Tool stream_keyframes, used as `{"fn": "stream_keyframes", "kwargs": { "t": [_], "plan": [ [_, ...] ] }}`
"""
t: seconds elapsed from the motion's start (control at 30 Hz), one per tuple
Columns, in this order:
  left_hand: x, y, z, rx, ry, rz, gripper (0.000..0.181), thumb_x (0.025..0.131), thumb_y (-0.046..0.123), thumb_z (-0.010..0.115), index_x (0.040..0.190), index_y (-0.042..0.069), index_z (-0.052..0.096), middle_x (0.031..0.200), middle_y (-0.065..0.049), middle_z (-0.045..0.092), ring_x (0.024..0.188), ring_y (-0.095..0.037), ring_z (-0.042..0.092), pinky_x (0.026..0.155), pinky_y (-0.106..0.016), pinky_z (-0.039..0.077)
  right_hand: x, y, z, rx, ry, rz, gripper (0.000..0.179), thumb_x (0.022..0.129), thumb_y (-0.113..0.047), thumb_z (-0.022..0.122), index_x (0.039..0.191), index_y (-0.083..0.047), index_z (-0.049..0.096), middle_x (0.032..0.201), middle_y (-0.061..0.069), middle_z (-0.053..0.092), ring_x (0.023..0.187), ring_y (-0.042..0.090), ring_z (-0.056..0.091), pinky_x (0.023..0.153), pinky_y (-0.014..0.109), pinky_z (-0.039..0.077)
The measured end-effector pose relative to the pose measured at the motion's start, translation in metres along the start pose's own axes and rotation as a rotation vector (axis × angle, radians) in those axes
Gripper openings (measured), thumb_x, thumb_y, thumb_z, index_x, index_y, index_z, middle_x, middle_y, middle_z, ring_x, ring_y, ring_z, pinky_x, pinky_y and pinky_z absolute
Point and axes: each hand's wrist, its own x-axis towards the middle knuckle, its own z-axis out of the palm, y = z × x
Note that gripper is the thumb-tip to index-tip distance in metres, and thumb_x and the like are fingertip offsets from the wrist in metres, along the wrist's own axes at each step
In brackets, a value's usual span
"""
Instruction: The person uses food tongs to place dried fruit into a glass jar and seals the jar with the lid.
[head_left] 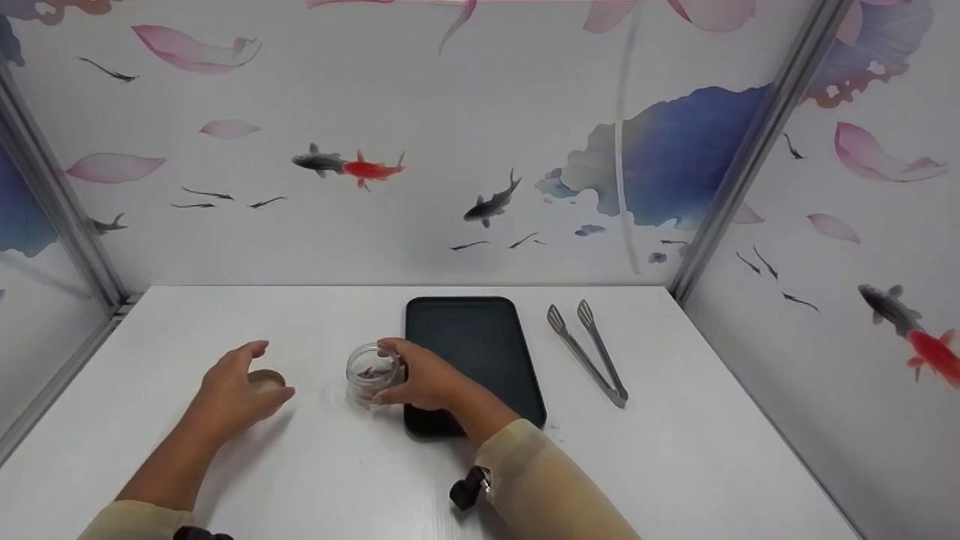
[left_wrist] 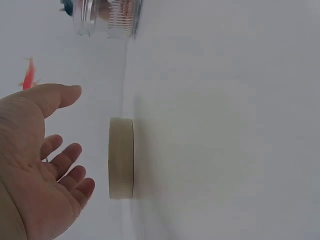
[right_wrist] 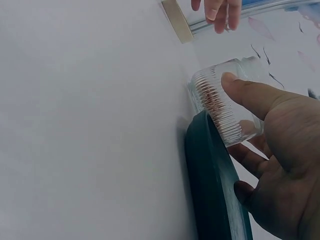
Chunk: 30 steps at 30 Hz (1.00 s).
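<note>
A clear glass jar [head_left: 369,379] with small reddish-brown pieces inside stands on the table, its top uncovered. My right hand [head_left: 427,375] holds the jar from the right, thumb on the near side and fingers around the far side. Ribbed glass shows on the jar [right_wrist: 215,100] in the right wrist view. Further left, my left hand [head_left: 236,394] hovers with thumb and fingers spread. Beside it a round, light wooden-looking lid [head_left: 267,380] lies flat, partly hidden by the hand. The left wrist view shows a gap between the hand and the lid [left_wrist: 121,159].
A dark rectangular tray [head_left: 469,330] lies right of the jar, partly under my right forearm. Metal tongs [head_left: 592,360] rest further right, their arms spread apart. Printed panels [head_left: 450,97] enclose the white table [head_left: 337,472] at the back and sides.
</note>
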Motion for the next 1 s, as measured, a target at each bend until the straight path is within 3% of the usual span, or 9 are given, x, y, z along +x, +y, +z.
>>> {"fn": "stream_keyframes", "kwargs": {
  "t": [0.2,0.4,0.67,1.0],
  "plan": [
    [-0.001,-0.017,-0.009,0.107,-0.103,0.02,0.123,0.084,0.054,0.087,0.167,-0.004,0.017,0.166,-0.042,0.022,0.148,-0.066,0.027,0.115,-0.079,0.036,0.001,-0.002,0.002,0.007,0.0,0.005,0.092,0.084,-0.041,0.093,0.162,-0.035,0.043,0.159,-0.008,0.055,0.149,0.015,0.05,0.127,0.046,0.041],
    [0.002,-0.023,-0.014,0.128,-0.164,0.002,0.127,0.083,0.049,0.09,0.166,-0.006,0.013,0.164,-0.045,0.022,0.145,-0.07,0.028,0.111,-0.08,0.037,0.001,-0.003,0.003,0.009,-0.003,0.005,0.092,0.084,-0.041,0.093,0.162,-0.036,0.043,0.159,-0.008,0.054,0.148,0.014,0.051,0.127,0.046,0.041],
    [0.003,-0.026,-0.014,0.137,-0.167,0.0,0.11,0.088,0.032,0.086,0.165,-0.007,0.017,0.16,-0.043,0.033,0.142,-0.066,0.038,0.109,-0.077,0.041,0.003,0.0,0.003,0.015,-0.003,-0.008,0.093,0.085,-0.042,0.093,0.162,-0.035,0.043,0.155,-0.008,0.056,0.143,0.016,0.054,0.123,0.046,0.044],
    [0.004,-0.018,-0.013,0.097,-0.123,0.01,0.113,0.085,0.035,0.089,0.163,-0.01,0.02,0.158,-0.042,0.037,0.14,-0.059,0.046,0.111,-0.074,0.043,0.007,0.001,0.006,0.086,0.02,0.006,0.1,0.079,-0.034,0.098,0.162,-0.032,0.043,0.152,-0.004,0.057,0.136,0.017,0.057,0.117,0.045,0.05]
  ]
}}
